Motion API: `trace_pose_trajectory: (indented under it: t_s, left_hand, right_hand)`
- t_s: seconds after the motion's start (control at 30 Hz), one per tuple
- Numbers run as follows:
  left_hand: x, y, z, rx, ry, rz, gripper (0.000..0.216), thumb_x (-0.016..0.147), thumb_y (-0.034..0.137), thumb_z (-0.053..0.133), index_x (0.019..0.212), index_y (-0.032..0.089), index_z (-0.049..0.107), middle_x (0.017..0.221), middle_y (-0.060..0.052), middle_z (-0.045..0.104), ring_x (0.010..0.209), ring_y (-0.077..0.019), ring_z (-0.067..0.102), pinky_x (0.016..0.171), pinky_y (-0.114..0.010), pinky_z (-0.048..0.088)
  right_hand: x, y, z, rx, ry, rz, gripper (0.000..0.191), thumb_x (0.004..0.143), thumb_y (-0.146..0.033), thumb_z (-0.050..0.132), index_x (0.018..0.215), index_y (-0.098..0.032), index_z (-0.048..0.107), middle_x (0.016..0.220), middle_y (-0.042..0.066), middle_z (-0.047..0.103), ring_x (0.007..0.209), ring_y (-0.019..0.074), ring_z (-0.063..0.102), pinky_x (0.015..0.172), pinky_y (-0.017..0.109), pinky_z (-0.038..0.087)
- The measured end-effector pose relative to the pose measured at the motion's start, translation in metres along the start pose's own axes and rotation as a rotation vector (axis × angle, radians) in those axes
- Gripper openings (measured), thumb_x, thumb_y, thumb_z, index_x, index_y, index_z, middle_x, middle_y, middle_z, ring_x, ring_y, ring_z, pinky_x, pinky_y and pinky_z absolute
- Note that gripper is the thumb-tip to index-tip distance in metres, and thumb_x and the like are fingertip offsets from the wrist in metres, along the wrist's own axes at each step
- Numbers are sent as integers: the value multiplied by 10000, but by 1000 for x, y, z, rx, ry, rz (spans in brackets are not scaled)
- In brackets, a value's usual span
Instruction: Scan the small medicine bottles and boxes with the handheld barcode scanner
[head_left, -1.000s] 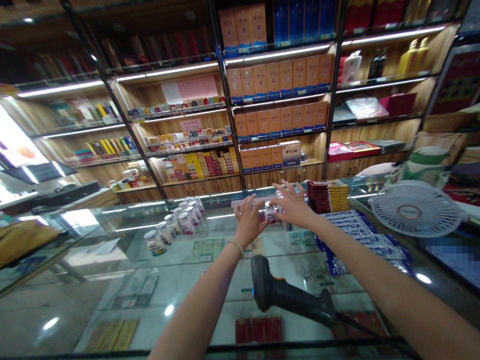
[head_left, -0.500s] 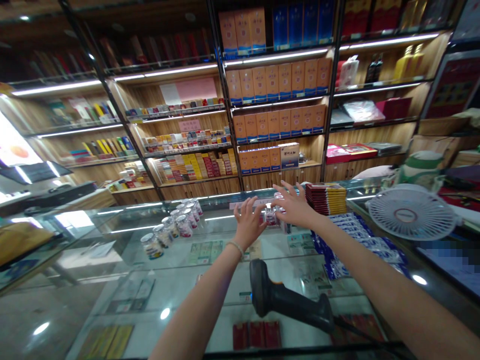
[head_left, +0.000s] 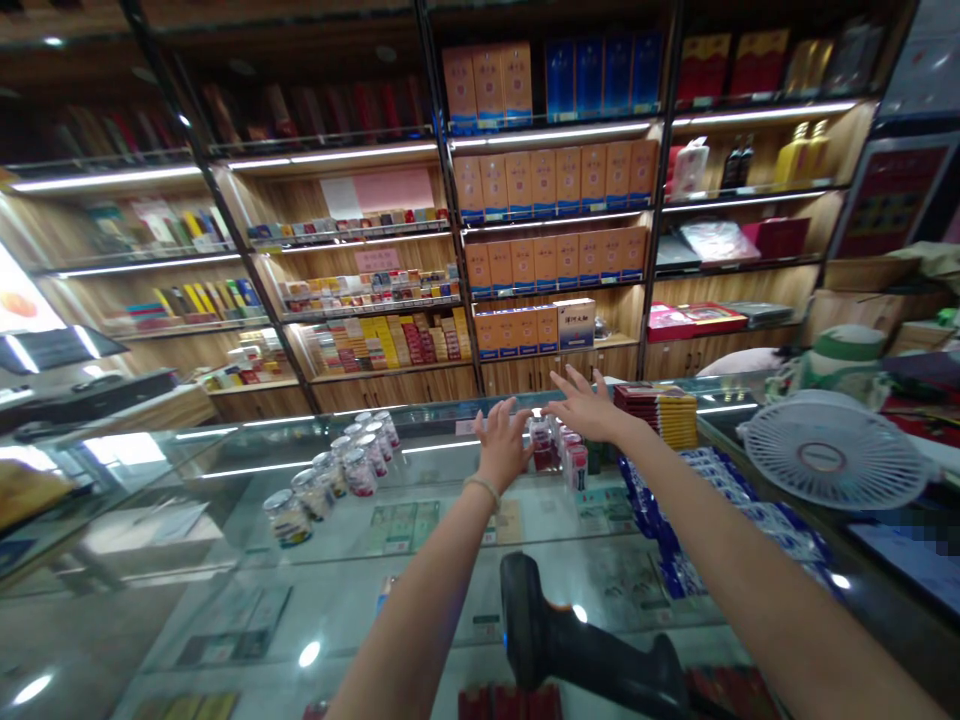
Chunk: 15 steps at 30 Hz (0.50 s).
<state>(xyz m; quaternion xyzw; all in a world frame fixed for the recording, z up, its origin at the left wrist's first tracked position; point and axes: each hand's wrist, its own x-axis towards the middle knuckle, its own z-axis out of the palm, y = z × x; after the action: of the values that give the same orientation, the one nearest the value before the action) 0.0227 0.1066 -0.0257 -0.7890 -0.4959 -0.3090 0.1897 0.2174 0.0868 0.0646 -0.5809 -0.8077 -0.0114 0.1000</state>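
Along the glass counter [head_left: 337,590], at left, stand lidded jars [head_left: 358,472]; next comes the left hand [head_left: 501,440], fingers spread wide; between it and the right hand [head_left: 583,408], likewise spread, stands another jar [head_left: 542,442], though I cannot tell whether either touches it; small boxes [head_left: 577,467] stand beside that jar; then stacked packs [head_left: 660,412], blue packets [head_left: 709,472], a white fan [head_left: 832,480].

Nothing surely legible: only blurred Chinese characters on the white box [head_left: 576,327] and pink shelf sign [head_left: 377,261].
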Motion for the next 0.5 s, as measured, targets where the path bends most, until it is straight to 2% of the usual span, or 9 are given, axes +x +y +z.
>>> trace_pose_trajectory:
  t_s: [0.27, 0.5]
  left_hand:
    - [12, -4, 9, -4, -6, -4, 445, 813, 324, 694, 1244, 322, 583, 1503, -90, 466, 1418, -295, 370, 1187, -600, 143]
    - [13, -1, 15, -12, -4, -37, 481, 814, 281, 660, 1283, 321, 559, 1515, -84, 458, 1417, -283, 373, 1191, -592, 139]
  right_hand:
    - [8, -6, 4, -6, 46, 43, 573, 1027, -469, 182, 1326, -330, 651, 1682, 16, 190, 1555, 302, 13, 1195, 654, -82]
    - [10, -1, 12, -35, 92, 16, 572, 1030, -477, 180, 1284, -358, 679, 1673, 1, 224, 1552, 320, 55, 1187, 676, -70]
